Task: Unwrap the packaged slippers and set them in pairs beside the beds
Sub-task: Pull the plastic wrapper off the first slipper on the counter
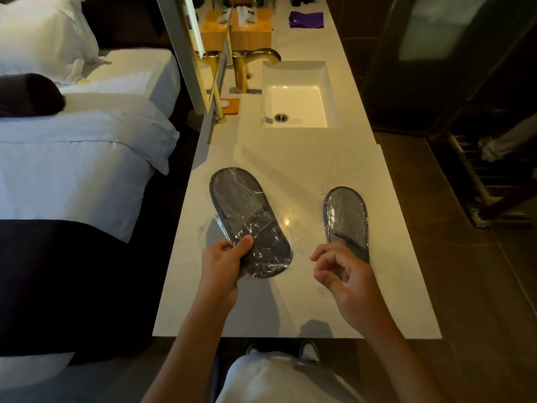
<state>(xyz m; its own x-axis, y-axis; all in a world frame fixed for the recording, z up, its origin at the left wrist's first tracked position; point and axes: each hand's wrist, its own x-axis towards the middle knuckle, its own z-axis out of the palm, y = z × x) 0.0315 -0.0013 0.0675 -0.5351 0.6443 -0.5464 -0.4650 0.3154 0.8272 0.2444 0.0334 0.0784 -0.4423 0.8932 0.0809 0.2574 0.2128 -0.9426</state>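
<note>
Two packs of grey slippers in clear plastic are on the pale stone counter (290, 309). My left hand (225, 263) grips the near left edge of the left slipper pack (247, 216), which is sole side up and slightly lifted. The right slipper pack (347, 219) lies flat, toe end away from me. Just in front of its near end hovers my right hand (345, 274), fingers loosely curled and apart, holding nothing. A bed (72, 158) with white linen and a dark runner stands to the left of the counter.
A white sink (296, 100) with a gold tap (247, 68) is set in the counter beyond the packs. A mirror frame (186, 53), wooden boxes (251, 30) and a purple cloth (306, 19) lie farther back. Dark tiled floor (465, 286) runs on the right.
</note>
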